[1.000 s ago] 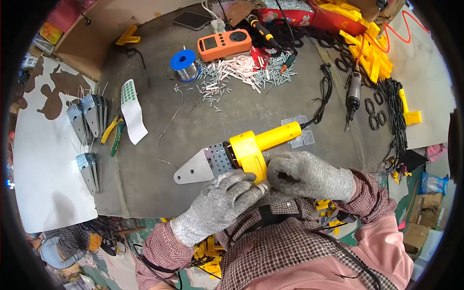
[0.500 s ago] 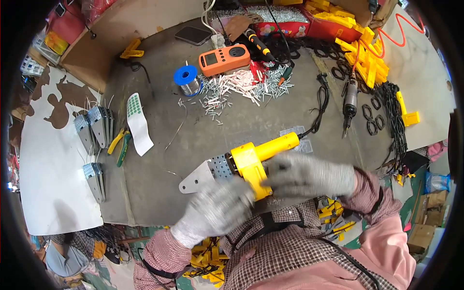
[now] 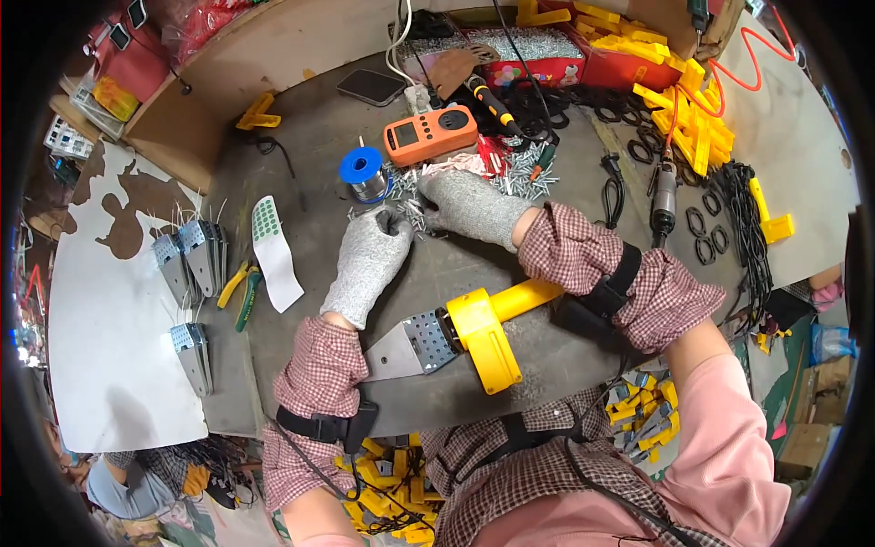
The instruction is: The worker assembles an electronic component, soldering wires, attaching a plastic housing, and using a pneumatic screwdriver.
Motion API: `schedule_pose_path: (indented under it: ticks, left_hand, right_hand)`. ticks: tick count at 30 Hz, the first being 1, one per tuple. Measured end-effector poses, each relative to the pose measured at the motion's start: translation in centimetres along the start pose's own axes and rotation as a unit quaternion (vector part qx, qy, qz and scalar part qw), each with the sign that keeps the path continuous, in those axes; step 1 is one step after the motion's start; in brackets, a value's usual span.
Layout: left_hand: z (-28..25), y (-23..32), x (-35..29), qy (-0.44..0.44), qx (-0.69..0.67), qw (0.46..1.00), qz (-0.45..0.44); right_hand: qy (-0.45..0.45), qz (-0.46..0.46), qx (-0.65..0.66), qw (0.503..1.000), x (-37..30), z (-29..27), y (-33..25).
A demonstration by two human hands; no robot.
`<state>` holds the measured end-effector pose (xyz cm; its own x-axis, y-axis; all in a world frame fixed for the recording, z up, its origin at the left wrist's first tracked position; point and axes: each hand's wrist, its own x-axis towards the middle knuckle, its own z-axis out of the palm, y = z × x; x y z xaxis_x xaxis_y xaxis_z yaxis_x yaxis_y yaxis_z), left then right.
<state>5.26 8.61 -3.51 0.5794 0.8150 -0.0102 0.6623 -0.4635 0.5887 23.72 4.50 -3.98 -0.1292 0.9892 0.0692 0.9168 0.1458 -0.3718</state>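
Note:
Both my gloved hands reach into a scattered pile of small white and metal pins at the middle of the grey table. My left hand has its fingertips pinched at the pile's near edge. My right hand lies over the pile, its fingertips meeting the left hand's; what it holds is hidden. A yellow hand tool with a perforated metal plate lies free on the table, close to my body, between my forearms.
A blue wire spool, an orange meter and a phone sit behind the pile. Left are a dotted sticker strip, pliers and stacked metal plates. Right are yellow parts, black rings and a corded tool.
Both hands have let go of the yellow tool and moved forward to the pin pile. The tool now lies on the table on its own.

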Motion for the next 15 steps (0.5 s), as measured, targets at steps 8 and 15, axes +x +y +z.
schedule_pose_path:
  ticks: [8,15]
  left_hand:
    - [-1.3,-0.9,-3.8,-0.001,0.315,0.943,0.106]
    - [-1.2,-0.6,-3.3,-0.048,0.280,0.946,0.155]
  right_hand:
    - [0.160,0.021,0.120,0.979,-9.5,-6.0,-1.6]
    - [0.104,0.045,0.151,0.982,-19.5,-4.9,-1.2]
